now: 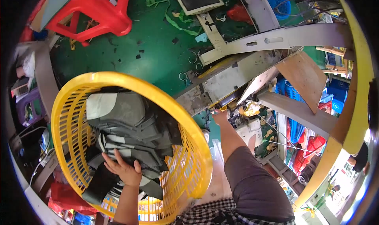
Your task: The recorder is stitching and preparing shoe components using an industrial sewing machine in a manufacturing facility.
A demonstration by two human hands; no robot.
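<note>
A yellow slotted plastic basket [61, 118] stands in front of me, left of the middle. Inside lie stacks of dark grey and black flat cut pieces [132, 118], some with light grey parts and rounded edges. My left hand [123, 171] reaches over the near side of the basket onto these pieces. Its fingers are spread and point toward the far left, with the thumb apart on the right. Whether a fingertip hooks under a piece I cannot make out. No part of my right hand shows.
My leg [254, 181] in dark cloth extends beside the basket. Beyond are a grey metal frame [233, 77], a leaning wooden board [304, 79] and a red stool [92, 15]. Dark scraps and green strips lie on the green floor [118, 59]. A purple stool [29, 104] stands far left.
</note>
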